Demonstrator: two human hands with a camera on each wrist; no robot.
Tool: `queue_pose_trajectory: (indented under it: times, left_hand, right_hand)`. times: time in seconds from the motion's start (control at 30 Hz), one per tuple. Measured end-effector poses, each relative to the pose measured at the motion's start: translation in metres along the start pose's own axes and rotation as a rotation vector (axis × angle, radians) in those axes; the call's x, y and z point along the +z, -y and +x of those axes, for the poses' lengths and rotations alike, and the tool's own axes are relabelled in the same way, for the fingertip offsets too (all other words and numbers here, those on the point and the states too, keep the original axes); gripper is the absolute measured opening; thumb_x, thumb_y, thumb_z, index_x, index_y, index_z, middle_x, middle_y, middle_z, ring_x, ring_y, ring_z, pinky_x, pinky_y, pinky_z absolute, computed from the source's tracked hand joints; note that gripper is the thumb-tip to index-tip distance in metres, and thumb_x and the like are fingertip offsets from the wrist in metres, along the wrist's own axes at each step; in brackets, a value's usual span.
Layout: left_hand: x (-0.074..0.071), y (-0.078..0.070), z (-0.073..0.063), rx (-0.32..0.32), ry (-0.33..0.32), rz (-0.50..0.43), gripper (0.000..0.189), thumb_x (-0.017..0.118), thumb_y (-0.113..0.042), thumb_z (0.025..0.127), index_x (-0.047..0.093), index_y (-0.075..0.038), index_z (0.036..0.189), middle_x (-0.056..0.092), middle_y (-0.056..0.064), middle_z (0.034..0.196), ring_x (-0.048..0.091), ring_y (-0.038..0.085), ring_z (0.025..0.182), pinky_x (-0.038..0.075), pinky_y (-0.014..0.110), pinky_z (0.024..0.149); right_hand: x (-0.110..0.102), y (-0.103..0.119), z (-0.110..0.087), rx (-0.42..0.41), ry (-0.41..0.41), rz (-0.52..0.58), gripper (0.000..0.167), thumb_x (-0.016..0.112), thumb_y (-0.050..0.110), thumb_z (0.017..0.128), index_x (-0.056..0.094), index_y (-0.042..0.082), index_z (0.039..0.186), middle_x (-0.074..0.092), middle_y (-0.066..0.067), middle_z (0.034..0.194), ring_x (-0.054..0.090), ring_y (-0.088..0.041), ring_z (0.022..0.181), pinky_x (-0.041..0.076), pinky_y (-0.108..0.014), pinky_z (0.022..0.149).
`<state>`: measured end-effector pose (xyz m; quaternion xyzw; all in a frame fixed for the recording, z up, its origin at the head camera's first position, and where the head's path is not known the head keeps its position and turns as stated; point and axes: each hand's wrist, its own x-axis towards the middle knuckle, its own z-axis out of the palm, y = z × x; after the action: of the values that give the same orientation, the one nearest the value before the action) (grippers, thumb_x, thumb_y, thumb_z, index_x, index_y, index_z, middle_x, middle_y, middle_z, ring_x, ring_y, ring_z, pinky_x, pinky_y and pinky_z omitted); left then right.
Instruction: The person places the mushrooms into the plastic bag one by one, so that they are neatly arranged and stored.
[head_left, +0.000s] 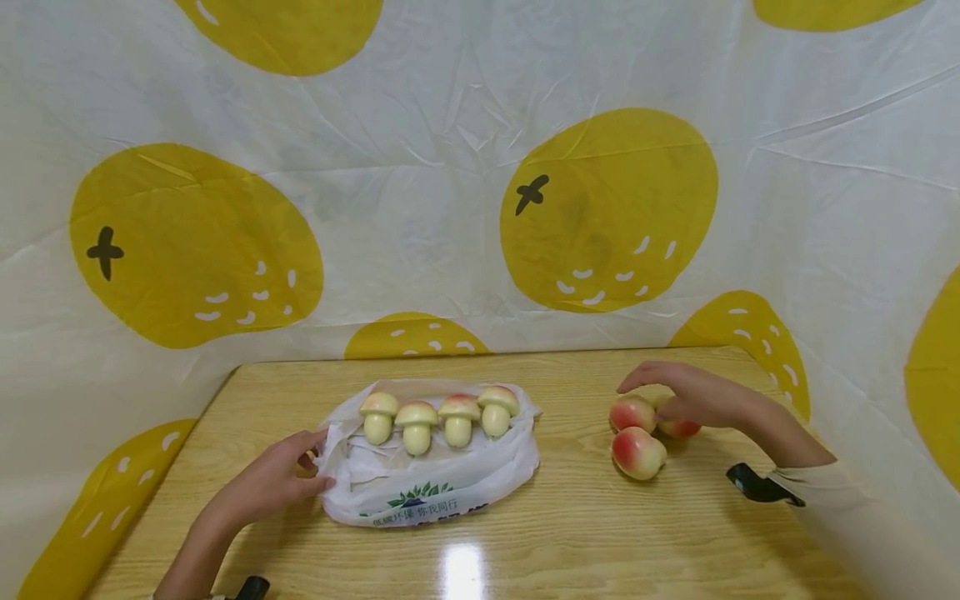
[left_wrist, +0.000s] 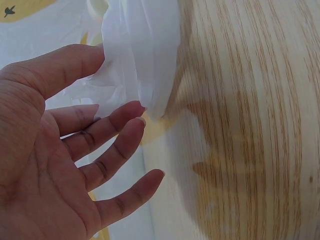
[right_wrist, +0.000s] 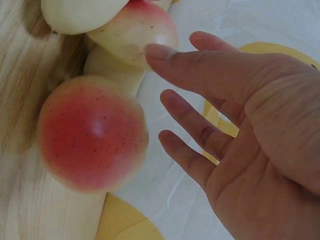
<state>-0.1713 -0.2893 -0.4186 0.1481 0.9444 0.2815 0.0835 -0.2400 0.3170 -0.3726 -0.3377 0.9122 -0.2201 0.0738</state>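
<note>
In the head view, toy mushrooms (head_left: 417, 415) with pale stems and blushed caps lie in a row on a white plastic bag (head_left: 442, 493). My left hand (head_left: 281, 473) is at the bag's left edge; its thumb and fingertips touch the plastic, spread apart with loosely bent fingers (left_wrist: 132, 137). Over on the right, red-and-cream toy mushrooms (head_left: 637, 452) sit clustered on the table. My right hand (head_left: 697, 396) hovers over them, fingers apart and holding nothing. In the right wrist view its thumb overlaps one cap (right_wrist: 142, 32), while another red cap (right_wrist: 92, 135) faces the camera.
Everything rests on a wood-grain table (head_left: 570, 533). A white cloth (head_left: 420, 208) printed with large yellow fruit hangs behind the table and along its sides. Green leaves and dark lettering mark the bag's front. A dark band (head_left: 761, 485) is at my right wrist.
</note>
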Motion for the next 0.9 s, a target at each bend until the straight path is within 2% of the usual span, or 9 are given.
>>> queue_pose_trajectory:
  times: [0.2, 0.37, 0.5, 0.63, 0.9]
  left_hand:
    - [0.000, 0.000, 0.000, 0.002, 0.004, -0.001, 0.077, 0.083, -0.030, 0.086, 0.049, 0.010, 0.143, 0.063, 0.005, 0.110, 0.059, 0.018, 0.095, 0.051, 0.028, 0.073]
    - [-0.001, -0.001, 0.000, 0.005, 0.006, -0.011, 0.077, 0.082, -0.029, 0.086, 0.049, 0.010, 0.143, 0.064, 0.005, 0.110, 0.059, 0.018, 0.095, 0.051, 0.028, 0.073]
    - [0.000, -0.001, -0.001, 0.008, 0.002, -0.011, 0.076, 0.083, -0.028, 0.086, 0.049, 0.010, 0.143, 0.064, 0.005, 0.109, 0.060, 0.018, 0.095, 0.051, 0.027, 0.073]
    - [0.000, 0.000, -0.001, 0.015, -0.007, -0.006, 0.075, 0.083, -0.028, 0.086, 0.051, 0.009, 0.142, 0.064, 0.004, 0.109, 0.060, 0.017, 0.094, 0.051, 0.028, 0.073]
    - [-0.001, -0.001, -0.001, 0.022, -0.001, 0.009, 0.077, 0.082, -0.029, 0.086, 0.049, 0.011, 0.143, 0.064, 0.004, 0.110, 0.060, 0.017, 0.094, 0.053, 0.030, 0.075]
  right_hand:
    - [0.003, -0.007, 0.001, -0.017, 0.019, -0.003, 0.062, 0.059, -0.017, 0.076, 0.070, 0.014, 0.127, 0.062, -0.003, 0.132, 0.058, -0.031, 0.120, 0.049, -0.053, 0.098]
    - [0.004, -0.008, 0.003, -0.064, 0.018, -0.012, 0.067, 0.056, -0.022, 0.072, 0.070, 0.013, 0.127, 0.062, -0.007, 0.132, 0.058, -0.035, 0.120, 0.050, -0.049, 0.098]
    - [0.008, -0.008, 0.010, -0.098, 0.006, -0.075, 0.060, 0.063, -0.021, 0.077, 0.070, 0.011, 0.127, 0.063, -0.008, 0.131, 0.059, -0.033, 0.120, 0.049, -0.050, 0.099]
    - [0.011, -0.007, 0.016, -0.118, 0.011, -0.099, 0.052, 0.072, -0.014, 0.081, 0.070, 0.009, 0.127, 0.063, -0.010, 0.131, 0.059, -0.036, 0.120, 0.048, -0.056, 0.098]
    - [0.015, -0.010, 0.024, -0.138, 0.016, -0.097, 0.050, 0.072, -0.015, 0.083, 0.069, 0.009, 0.127, 0.063, -0.009, 0.128, 0.060, -0.034, 0.118, 0.049, -0.055, 0.096]
